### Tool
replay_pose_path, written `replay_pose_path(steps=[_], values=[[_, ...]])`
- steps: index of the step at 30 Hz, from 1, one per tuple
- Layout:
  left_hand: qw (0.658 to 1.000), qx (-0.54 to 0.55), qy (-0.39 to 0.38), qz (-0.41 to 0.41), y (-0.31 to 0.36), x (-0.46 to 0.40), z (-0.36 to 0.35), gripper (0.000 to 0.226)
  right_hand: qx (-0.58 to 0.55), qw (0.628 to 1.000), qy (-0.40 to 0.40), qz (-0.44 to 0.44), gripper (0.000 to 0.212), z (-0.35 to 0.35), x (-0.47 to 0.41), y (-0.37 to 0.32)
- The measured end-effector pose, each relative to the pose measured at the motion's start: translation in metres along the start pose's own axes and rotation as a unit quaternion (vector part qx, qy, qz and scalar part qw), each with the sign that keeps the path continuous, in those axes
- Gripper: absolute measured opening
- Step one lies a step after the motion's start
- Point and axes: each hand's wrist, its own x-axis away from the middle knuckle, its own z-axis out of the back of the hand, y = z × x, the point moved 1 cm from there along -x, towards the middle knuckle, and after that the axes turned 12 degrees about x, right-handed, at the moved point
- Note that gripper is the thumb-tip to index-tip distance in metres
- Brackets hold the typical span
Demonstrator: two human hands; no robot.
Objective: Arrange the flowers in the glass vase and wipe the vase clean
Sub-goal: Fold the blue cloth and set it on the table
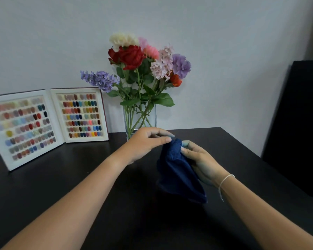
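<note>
The right hand (199, 159) pinches the soft dark blue cloth (177, 170) by its top edge; the left hand (148, 141) has its fingers bent close at that same edge, and I cannot tell if it grips; I think bunching the cloth into a pad first would wipe best. The clear glass vase (139, 118) stands on the black table (61, 186) just behind the hands; the mixed bunch of flowers (139, 64) already stands inside it, green stems crossing.

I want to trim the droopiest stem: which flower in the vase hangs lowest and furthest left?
The lavender-blue spray: it juts out sideways to the left, below the red rose and every other bloom.
</note>
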Motion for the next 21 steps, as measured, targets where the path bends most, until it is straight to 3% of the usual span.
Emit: replay_pose_path(steps=[6, 11, 16, 18, 21], values=[[0.999, -0.040, -0.002, -0.013, 0.012, 0.008, 0.006, 0.019, 0.054, 0.998, 0.015, -0.002, 0.007, -0.006, 0.009, -0.009], [0.990, -0.130, 0.045, -0.037, 0.019, 0.008, 0.011, 0.022, 0.183, 0.979, 0.088, 0.003, 0.013, -0.011, 0.010, -0.017], [0.976, -0.201, 0.078, -0.044, 0.029, 0.003, 0.019, 0.011, 0.217, 0.963, 0.159, 0.013, 0.009, -0.021, 0.015, -0.014], [0.969, -0.227, 0.082, -0.056, 0.034, 0.001, 0.021, 0.010, 0.239, 0.955, 0.175, 0.016, 0.018, -0.027, 0.017, -0.011], [0.959, -0.259, 0.089, -0.074, 0.040, -0.001, 0.023, 0.008, 0.280, 0.947, 0.155, 0.013, 0.050, -0.040, 0.021, -0.004]])
